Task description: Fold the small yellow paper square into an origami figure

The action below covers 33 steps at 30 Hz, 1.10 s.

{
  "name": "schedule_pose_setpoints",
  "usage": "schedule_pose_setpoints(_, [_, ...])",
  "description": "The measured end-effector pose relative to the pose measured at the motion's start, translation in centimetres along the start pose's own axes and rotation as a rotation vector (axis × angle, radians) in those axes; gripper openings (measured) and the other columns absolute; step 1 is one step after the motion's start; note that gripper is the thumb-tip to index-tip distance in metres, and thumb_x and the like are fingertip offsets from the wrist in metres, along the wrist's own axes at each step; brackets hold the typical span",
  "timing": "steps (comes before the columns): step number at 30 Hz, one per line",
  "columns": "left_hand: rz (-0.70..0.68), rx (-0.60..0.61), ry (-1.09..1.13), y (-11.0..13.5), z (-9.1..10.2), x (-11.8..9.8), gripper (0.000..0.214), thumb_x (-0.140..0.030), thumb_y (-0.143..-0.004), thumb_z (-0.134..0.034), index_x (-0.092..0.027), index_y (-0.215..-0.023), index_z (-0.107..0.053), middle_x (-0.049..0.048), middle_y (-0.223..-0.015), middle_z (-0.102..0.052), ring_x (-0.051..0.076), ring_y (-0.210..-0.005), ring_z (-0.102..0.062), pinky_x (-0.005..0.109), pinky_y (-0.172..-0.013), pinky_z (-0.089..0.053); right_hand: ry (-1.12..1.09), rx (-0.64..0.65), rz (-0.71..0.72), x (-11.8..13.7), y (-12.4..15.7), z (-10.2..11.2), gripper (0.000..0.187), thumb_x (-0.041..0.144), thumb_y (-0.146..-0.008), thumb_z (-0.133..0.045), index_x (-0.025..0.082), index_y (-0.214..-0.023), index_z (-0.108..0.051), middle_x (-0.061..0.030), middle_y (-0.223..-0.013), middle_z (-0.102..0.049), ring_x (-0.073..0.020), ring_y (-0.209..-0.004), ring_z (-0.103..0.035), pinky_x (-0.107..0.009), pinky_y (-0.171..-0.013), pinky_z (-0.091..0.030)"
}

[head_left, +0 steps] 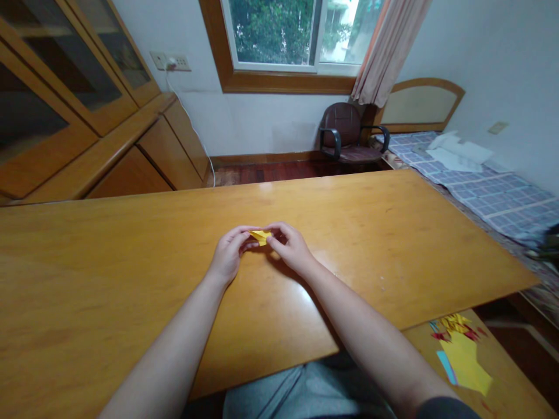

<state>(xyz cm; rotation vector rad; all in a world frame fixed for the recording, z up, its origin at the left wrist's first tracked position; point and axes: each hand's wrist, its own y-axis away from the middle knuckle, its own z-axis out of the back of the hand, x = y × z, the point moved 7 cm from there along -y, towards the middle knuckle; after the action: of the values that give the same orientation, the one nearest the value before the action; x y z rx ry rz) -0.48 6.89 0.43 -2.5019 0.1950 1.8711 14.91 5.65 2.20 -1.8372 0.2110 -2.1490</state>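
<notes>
A small piece of folded yellow paper (261,236) is held between both hands, just above the wooden table (131,250). On its left side, my left hand (227,251) pinches it between thumb and fingers. My right hand (290,247) grips the right end, the thumb on the near side and the fingers curled behind. Creased flaps show in the paper, though the fingers cover both of its ends.
At the lower right, a lower surface (519,378) bears yellow paper sheets (467,361), a blue sheet (446,366) and several small folded yellow pieces (454,323). Beyond the table stand an armchair (345,131), a bed (476,186) and a cabinet (117,151).
</notes>
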Motion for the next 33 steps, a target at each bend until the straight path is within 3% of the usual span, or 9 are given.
schedule_pose_setpoints(6, [-0.029,0.092,-0.091,0.29,-0.56,-0.04,0.030,-0.030,-0.071,-0.076,-0.018,-0.098,-0.072,0.0043,-0.095,-0.071,0.014,-0.078,-0.063,0.024,-0.074,-0.051,-0.190,-0.003,-0.092,-0.99,-0.11,-0.08,0.021,0.023,-0.080,-0.061,0.018,-0.100,-0.065,0.0003,-0.082,-0.059,-0.0123,-0.073,-0.054,-0.024,-0.069,-0.043])
schedule_pose_setpoints(10, [-0.070,0.066,-0.131,0.08,-0.37,0.04,0.028,-0.032,-0.071,-0.077,-0.018,-0.096,-0.072,0.0063,-0.098,-0.071,0.017,-0.086,-0.064,0.027,-0.080,-0.051,-0.267,0.033,-0.124,-0.94,-0.01,-0.40,0.021,0.023,-0.079,-0.062,0.018,-0.099,-0.064,0.0011,-0.081,-0.059,-0.0117,-0.072,-0.053,-0.024,-0.069,-0.043])
schedule_pose_setpoints(27, [-0.066,0.008,-0.091,-0.10,-0.15,-0.29,0.026,-0.038,-0.070,-0.079,-0.016,-0.084,-0.074,0.0029,-0.078,-0.069,0.012,-0.067,-0.059,0.022,-0.065,-0.048,-0.162,0.051,-0.061,-0.24,0.05,-0.45,0.021,0.021,-0.080,-0.059,0.018,-0.100,-0.065,-0.0005,-0.084,-0.060,-0.0130,-0.077,-0.054,-0.025,-0.072,-0.043])
schedule_pose_setpoints(33, [-0.062,0.028,-0.093,-0.08,-0.14,-0.11,0.028,-0.037,-0.071,-0.078,-0.017,-0.090,-0.074,0.0050,-0.089,-0.071,0.014,-0.075,-0.062,0.023,-0.071,-0.049,-0.175,0.026,-0.062,-0.39,-0.01,-0.26,0.022,0.022,-0.080,-0.060,0.018,-0.102,-0.065,-0.0004,-0.084,-0.059,-0.0132,-0.077,-0.054,-0.025,-0.073,-0.043])
